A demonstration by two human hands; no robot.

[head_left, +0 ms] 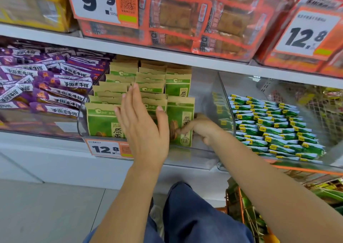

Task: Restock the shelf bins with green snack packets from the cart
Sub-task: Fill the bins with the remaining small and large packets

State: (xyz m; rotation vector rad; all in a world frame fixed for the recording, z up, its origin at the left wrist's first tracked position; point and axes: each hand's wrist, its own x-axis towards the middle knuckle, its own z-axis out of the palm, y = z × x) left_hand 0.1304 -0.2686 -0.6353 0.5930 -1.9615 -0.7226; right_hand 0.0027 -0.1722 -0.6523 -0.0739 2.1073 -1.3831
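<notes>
Upright green snack packets are filling the clear bin from its left wall to the middle, leaving open room at its right side, where the neighbouring bin's clear wall is closing off the gap.

The left hand was raised with its back to the camera, fingers straight and slightly spread, thumb out to the right. The right hand lay just right of it and lower, fingers curled and pointing left, its forearm stretching down to the right.
</notes>
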